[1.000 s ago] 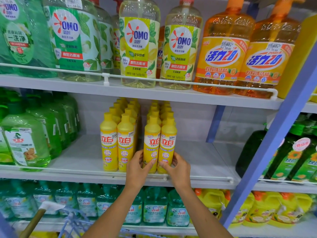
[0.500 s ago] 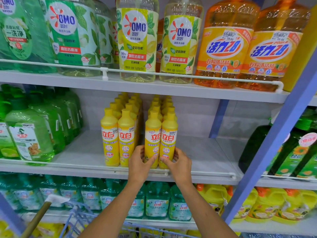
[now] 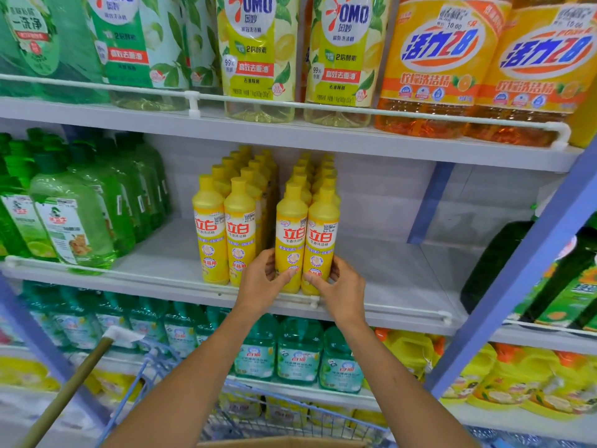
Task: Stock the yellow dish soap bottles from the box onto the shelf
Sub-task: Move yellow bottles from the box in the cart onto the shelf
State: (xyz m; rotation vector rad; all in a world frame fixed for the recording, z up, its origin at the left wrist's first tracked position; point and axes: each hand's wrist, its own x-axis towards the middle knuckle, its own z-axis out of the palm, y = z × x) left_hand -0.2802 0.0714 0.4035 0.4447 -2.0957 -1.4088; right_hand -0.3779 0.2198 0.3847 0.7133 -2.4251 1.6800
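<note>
Two hands meet low on the front-right pair (image 3: 307,244) of yellow dish soap bottles (image 3: 268,195) in the head view, the only view given. The left hand (image 3: 260,282) wraps the left bottle of that pair near its base, with the thumb laid across the front and the fingers curled behind its left side. The right hand (image 3: 344,286) mirrors this on the right bottle, thumb on the label and fingers round the right side. Both bottles stand upright, touching each other, at the front edge of the middle shelf (image 3: 403,270), just behind its white rail (image 3: 387,308).

The yellow bottles fill four rows running back toward the shelf wall. Two rows lie behind the held pair and two behind a second front pair (image 3: 224,236) to the left, with a narrow gap between the two blocks.

Green bottles (image 3: 74,221) crowd the left of the same shelf, well apart from the yellow ones. Dark green bottles (image 3: 497,263) stand to the right behind a slanting blue upright (image 3: 533,270).

On the shelf above stand large OMO bottles (image 3: 258,53) and orange bottles (image 3: 433,66). Below are teal bottles (image 3: 300,354) and yellow jugs (image 3: 504,379).

At the bottom of the view sit a blue wire basket (image 3: 258,412), a wooden handle (image 3: 64,396) and a strip of brown cardboard (image 3: 284,443).
</note>
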